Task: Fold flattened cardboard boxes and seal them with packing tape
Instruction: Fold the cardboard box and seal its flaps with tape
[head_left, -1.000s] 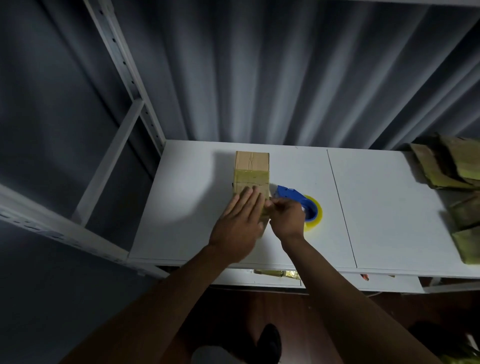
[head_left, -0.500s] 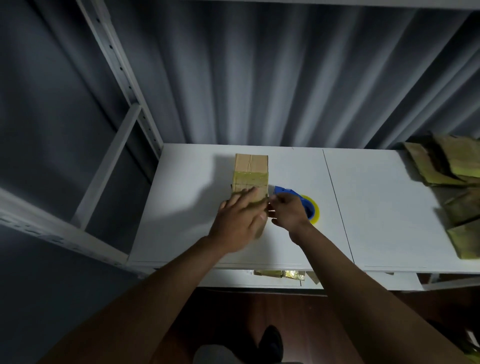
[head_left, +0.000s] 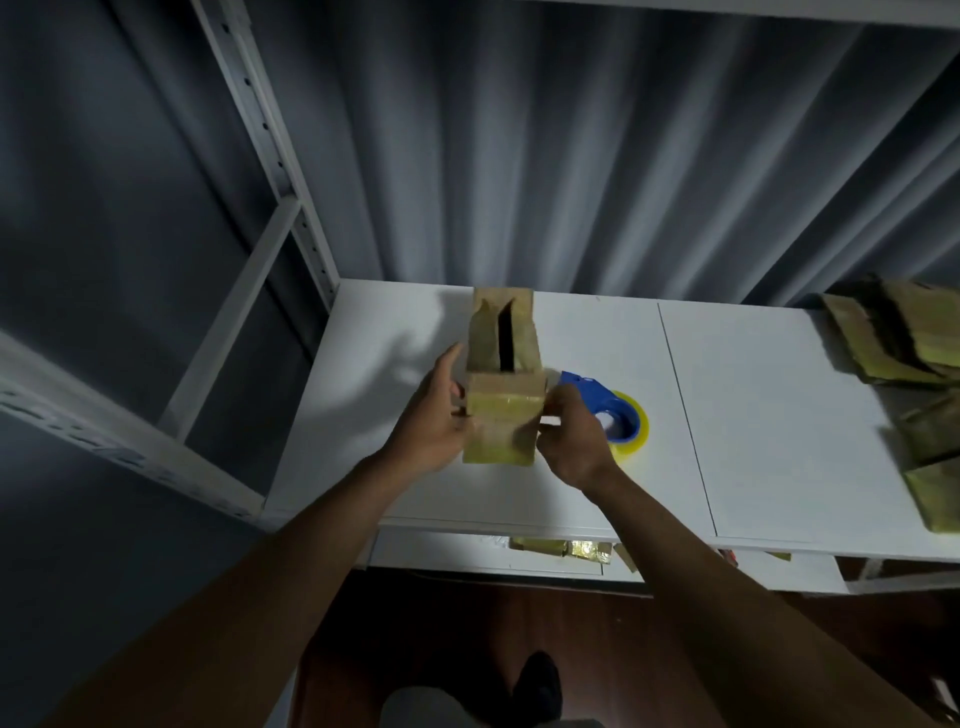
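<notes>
Grey curtains hang behind a white tabletop (head_left: 753, 441). Near its front edge, left of centre, the cardboard box (head_left: 501, 410) is gripped on both sides: left hand (head_left: 434, 421) and right hand (head_left: 571, 436) curl round it. Its far flaps gape; squaring them first should help taping.

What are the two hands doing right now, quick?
Left hand: grips the left side of the cardboard box.
Right hand: holds the box's right side, beside the tape dispenser.
</notes>
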